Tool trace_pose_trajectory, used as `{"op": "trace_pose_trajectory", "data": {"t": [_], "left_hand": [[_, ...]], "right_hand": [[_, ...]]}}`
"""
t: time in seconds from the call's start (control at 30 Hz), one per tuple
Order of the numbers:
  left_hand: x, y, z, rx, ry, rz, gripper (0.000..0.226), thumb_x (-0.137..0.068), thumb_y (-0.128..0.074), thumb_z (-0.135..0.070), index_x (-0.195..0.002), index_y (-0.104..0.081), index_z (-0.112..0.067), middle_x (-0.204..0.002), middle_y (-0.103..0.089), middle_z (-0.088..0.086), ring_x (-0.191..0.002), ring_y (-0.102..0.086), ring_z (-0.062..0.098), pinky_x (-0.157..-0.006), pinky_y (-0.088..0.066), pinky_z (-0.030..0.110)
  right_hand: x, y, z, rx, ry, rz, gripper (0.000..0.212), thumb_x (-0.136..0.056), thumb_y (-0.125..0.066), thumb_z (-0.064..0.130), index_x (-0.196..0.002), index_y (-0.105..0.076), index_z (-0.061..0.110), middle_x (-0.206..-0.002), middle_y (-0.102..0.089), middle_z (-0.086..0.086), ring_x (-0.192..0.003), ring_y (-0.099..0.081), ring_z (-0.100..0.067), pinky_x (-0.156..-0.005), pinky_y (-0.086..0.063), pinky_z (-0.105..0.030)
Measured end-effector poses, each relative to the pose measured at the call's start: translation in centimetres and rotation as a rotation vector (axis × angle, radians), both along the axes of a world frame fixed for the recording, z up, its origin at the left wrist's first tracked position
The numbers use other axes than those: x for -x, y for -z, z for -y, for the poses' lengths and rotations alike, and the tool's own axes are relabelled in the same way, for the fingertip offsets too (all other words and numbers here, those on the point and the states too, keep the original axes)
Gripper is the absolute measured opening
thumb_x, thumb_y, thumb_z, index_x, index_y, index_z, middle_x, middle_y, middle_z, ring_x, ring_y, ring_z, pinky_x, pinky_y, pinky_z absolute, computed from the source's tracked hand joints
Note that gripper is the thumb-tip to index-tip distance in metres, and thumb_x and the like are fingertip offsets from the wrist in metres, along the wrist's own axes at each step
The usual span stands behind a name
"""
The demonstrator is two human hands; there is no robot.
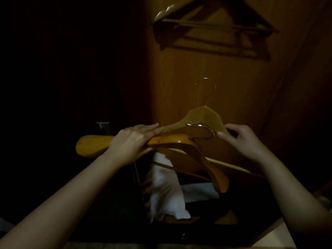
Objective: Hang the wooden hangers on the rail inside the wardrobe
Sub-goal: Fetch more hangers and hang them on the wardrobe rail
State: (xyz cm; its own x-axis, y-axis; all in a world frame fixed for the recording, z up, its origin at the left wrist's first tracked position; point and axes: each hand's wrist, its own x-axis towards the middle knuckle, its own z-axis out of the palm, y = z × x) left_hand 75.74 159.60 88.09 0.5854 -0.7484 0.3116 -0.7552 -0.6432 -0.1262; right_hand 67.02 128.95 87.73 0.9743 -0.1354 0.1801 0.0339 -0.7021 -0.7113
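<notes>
pinching the upright hanger (203,117) with right hand (246,141), left hand (131,142) grips hanger bundle (95,145)

Two bare arms seen.
Left hand (133,142): uncovered, back of hand shown, fingers slender.
Left forearm (71,194): bare along whole visible length, up to frame edge.
Right hand (246,141): uncovered; thumbnail (220,134) seen short, pale, plain.
Right forearm (296,194): likewise bare up to frame edge.
Any clothing hidden beyond frame.
Finer surface detail lost in dim light.
</notes>
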Motion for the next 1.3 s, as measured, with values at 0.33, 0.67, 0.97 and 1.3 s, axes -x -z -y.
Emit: {"op": "trace_pose_trajectory", "data": {"t": [0.33,0.67,0.97,1.3], "left_hand": [[-3.6,-9.8,8.4,0.092,0.087,-0.014,0.082,-0.089,-0.054,-0.038,-0.140,0.011,-0.043,-0.158,-0.006,-0.009,-0.145,-0.016,0.012,-0.116,-0.022,0.035],[-8.2,-19.4,15.6,0.210,0.019,0.050,0.077,-0.089,-0.056,-0.025,-0.146,-0.006,-0.039,-0.158,-0.013,-0.010,-0.145,-0.017,0.014,-0.117,-0.025,0.042],[-14.7,-24.0,21.0,0.031,-0.111,0.223,0.078,-0.091,-0.053,-0.030,-0.146,0.001,-0.042,-0.159,-0.006,-0.010,-0.139,-0.031,0.016,-0.095,-0.045,0.032],[-21.4,-28.6,25.0,0.043,-0.210,0.079,0.072,-0.091,-0.052,-0.036,-0.147,-0.007,-0.037,-0.158,-0.011,-0.009,-0.133,-0.040,0.020,-0.101,-0.043,0.042]], "right_hand": [[-2.5,-10.9,4.9,0.031,0.057,0.386,0.035,-0.076,-0.059,0.042,-0.109,-0.054,0.031,-0.086,-0.061,0.007,-0.076,-0.063,-0.002,-0.066,-0.052,-0.021],[-9.8,-18.6,12.1,0.102,0.005,0.585,0.048,-0.089,-0.058,0.016,-0.135,-0.045,0.020,-0.122,-0.057,0.000,-0.106,-0.060,-0.021,-0.086,-0.053,-0.037],[-17.2,-22.9,17.1,0.220,-0.050,0.704,0.065,-0.087,-0.060,0.016,-0.140,-0.026,0.033,-0.137,-0.035,0.015,-0.124,-0.036,-0.006,-0.104,-0.032,-0.030],[-25.7,-27.8,20.7,0.221,-0.095,0.692,0.059,-0.090,-0.057,0.018,-0.140,-0.031,0.032,-0.144,-0.040,0.005,-0.134,-0.032,-0.012,-0.109,-0.029,-0.033]]}}
